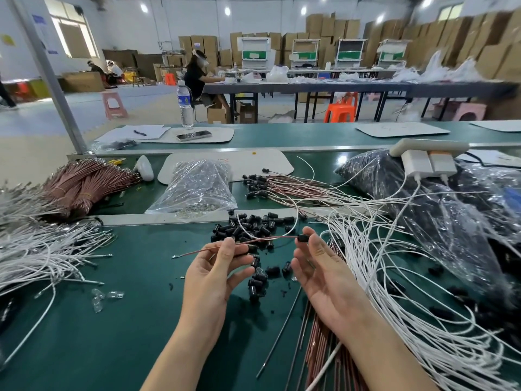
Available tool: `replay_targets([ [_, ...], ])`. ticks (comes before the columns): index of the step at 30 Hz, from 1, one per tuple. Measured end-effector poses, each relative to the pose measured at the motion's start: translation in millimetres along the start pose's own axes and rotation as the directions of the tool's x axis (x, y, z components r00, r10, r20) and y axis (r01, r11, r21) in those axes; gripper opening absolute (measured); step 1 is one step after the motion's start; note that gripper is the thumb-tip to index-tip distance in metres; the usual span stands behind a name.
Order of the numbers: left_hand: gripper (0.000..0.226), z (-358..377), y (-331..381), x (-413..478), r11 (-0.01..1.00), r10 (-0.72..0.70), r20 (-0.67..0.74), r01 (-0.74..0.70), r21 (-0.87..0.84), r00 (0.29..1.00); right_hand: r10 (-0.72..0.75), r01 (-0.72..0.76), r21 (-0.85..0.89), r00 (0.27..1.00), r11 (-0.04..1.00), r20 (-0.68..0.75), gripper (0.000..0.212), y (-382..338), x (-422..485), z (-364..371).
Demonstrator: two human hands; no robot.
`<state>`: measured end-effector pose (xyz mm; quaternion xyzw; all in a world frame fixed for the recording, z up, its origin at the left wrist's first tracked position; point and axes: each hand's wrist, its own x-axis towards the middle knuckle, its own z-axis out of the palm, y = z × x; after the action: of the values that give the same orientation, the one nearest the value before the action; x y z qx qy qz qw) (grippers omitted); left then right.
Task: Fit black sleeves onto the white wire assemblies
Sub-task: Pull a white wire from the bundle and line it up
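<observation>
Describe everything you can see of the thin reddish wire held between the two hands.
The reddish wire is thin, looks flexible and plastic-coated, and stretches nearly level above the green table. Its left end carries a small metal terminal that hangs free. The left hand pinches it partway along. At its right end sits a black sleeve, pinched by the right hand.

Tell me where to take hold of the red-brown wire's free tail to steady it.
Pinch the insulation just behind the metal terminal, coming from the left over the green mat. The red-brown wire runs from the left hand to the black sleeve pinched by the right hand, so that tail hangs unsupported.
</observation>
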<state>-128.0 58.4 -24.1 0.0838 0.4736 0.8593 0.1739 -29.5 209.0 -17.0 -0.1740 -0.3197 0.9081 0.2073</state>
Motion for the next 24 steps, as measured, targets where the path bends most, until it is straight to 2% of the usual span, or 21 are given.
replay_targets([
  [7,0.022,0,0,1,0.999,-0.036,0.008,0.036,-0.022,0.999,0.012,-0.009,-0.059,0.998,0.998,0.058,0.028,-1,1,-2],
  [16,0.031,5,-4,-8,0.982,-0.002,0.127,-0.022,0.189,0.992,0.062,-0.021,-0.209,0.979,0.978,0.193,0.034,8,2,-1],
  [21,0.021,6,-8,-12,0.947,-0.011,0.215,-0.059,0.316,0.976,0.082,0.003,-0.312,0.962,0.95,0.259,0.031,16,0,0],
  [24,0.023,8,-7,-12,0.957,-0.004,0.202,-0.054,0.283,0.979,0.052,0.027,-0.309,0.968,0.951,0.244,0.031,15,0,2],
])
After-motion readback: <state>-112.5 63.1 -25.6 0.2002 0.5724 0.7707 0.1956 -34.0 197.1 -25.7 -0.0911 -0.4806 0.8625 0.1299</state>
